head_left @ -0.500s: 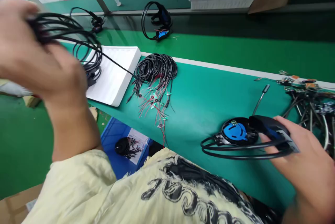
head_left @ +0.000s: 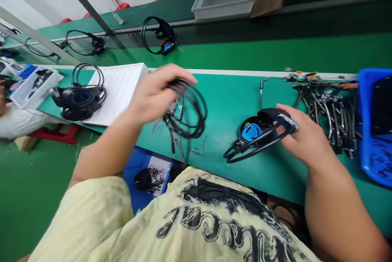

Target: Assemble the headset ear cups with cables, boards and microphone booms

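My left hand (head_left: 156, 94) is closed around a coiled black cable (head_left: 200, 111), blurred by motion, above the middle of the bench. Behind the coil, thin red wires and small green circuit boards (head_left: 176, 111) show; the hand and coil hide much of that pile. On the right, my right hand (head_left: 301, 135) grips a black headset (head_left: 272, 117) by one ear cup. Its other ear cup is open, with a blue inner disc (head_left: 251, 132) facing up, and the headband loops toward me.
A finished-looking headset (head_left: 79, 96) rests on a white foam tray (head_left: 122, 78) at left. Metal-stemmed parts (head_left: 333, 119) lie beside a blue bin (head_left: 364, 131) at right. Another headset (head_left: 165, 35) is at the back. A blue crate (head_left: 134, 196) sits below the bench edge. Another person's sleeve (head_left: 27, 123) shows far left.
My left hand has swung from the upper left to the middle of the bench with the coiled cable. My right hand still holds the headset. The view has shifted, showing the blue bin at right.
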`<state>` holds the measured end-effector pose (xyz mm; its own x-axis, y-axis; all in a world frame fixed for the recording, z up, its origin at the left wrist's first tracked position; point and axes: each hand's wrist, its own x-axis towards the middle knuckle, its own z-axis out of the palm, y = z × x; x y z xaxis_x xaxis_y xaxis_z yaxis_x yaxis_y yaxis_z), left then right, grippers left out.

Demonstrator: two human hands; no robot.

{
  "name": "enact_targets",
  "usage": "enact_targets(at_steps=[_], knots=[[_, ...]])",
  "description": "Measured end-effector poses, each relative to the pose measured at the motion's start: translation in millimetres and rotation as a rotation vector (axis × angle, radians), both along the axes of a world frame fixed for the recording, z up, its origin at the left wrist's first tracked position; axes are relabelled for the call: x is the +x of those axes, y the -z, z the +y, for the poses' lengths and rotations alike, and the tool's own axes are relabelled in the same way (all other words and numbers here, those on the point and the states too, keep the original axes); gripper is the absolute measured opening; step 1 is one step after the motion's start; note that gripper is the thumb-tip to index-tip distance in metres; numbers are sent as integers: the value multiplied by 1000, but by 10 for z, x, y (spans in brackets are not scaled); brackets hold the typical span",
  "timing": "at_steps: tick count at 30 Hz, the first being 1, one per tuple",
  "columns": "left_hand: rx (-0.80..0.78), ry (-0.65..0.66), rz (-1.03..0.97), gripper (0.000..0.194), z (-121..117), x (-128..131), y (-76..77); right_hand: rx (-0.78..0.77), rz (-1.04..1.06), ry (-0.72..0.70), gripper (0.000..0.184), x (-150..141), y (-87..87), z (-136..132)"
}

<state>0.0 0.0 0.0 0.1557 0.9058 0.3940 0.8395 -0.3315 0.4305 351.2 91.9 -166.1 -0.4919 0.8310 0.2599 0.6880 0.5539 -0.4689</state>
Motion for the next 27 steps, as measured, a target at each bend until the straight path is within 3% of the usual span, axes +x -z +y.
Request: enact_targets(at_steps=[3, 5, 7, 9, 12, 14, 16, 17, 20, 24, 27], knots=[[-215, 172, 86, 37, 724, 300, 753, -41, 13, 38, 52, -13, -14, 14], [-278, 114, 218, 35, 1187, 419, 1235, -58, -6, 67, 61, 9, -29, -12], [-279, 61, 303, 39, 1509, 455, 1542, -63, -46, 94, 74, 76, -58, -91], [-248, -4, 338, 49, 1609, 436, 1636, -38, -95, 130, 83, 189, -119, -248], [-151, -36, 357, 51, 1290, 385, 1531, -3, -198, 245, 78, 383, -297, -616], [-149, 98, 337, 32, 836, 386, 1448, -67, -246, 276, 59, 471, -449, -864], [-303, 375, 269, 27, 316, 441, 1427, -155, -233, 188, 35, 485, -564, -1024], [-378, 439, 231, 34, 70, 487, 1446, -175, -207, 115, 25, 457, -588, -1058], [-450, 374, 212, 51, -475, 655, 1580, -152, -101, -85, 18, 243, -498, -998], [-436, 251, 165, 27, -721, 808, 1729, -234, 70, -259, 26, -191, -253, -751], [-404, 206, 110, 15, -749, 830, 1699, -234, 118, -351, 24, -453, -207, -634]])
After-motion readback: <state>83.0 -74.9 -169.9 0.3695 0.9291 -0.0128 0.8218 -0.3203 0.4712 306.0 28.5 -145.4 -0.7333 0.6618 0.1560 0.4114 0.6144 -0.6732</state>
